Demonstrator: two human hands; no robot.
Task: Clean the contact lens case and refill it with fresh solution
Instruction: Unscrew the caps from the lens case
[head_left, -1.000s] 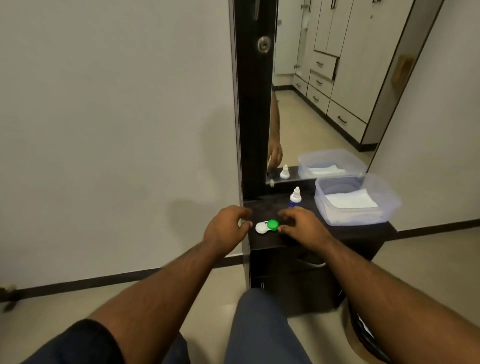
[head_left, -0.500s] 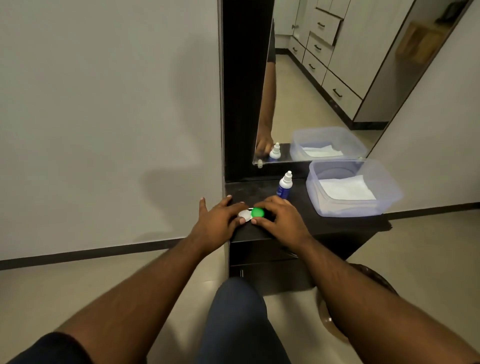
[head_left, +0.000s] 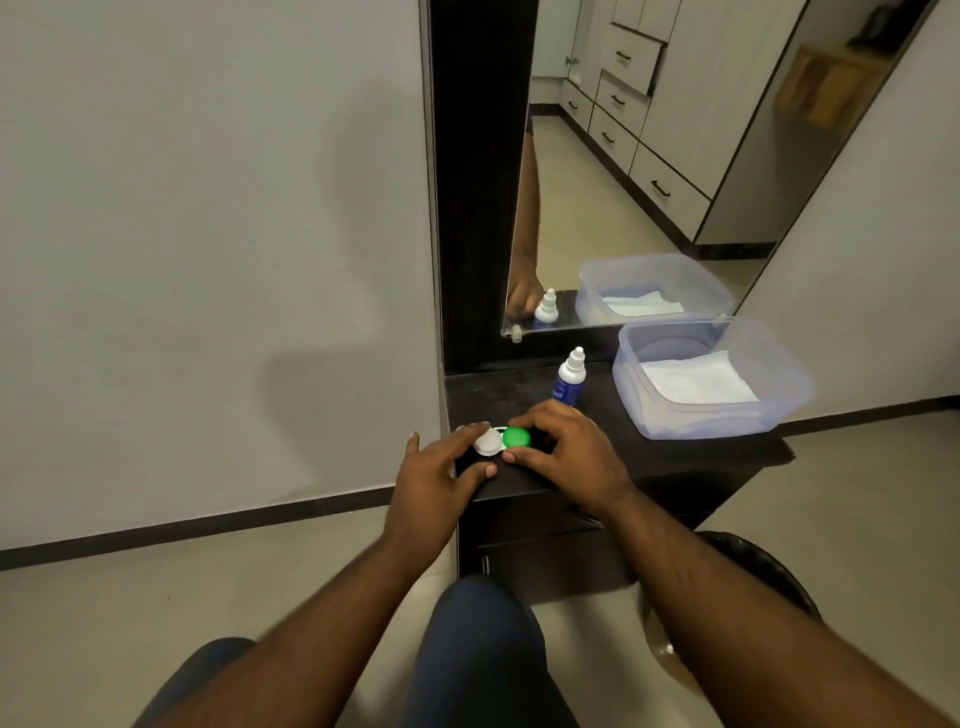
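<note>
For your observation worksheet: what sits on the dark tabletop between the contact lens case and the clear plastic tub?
In the head view, the small solution bottle stands between the contact lens case and the tub, nearer the mirror.

The contact lens case (head_left: 503, 440) lay flat near the front left corner of the dark cabinet top (head_left: 613, 441), one cap white and one green, both screwed on. The solution bottle (head_left: 570, 377), small and blue with a white nozzle cap, stood upright behind the case, farther back on that top.
</note>
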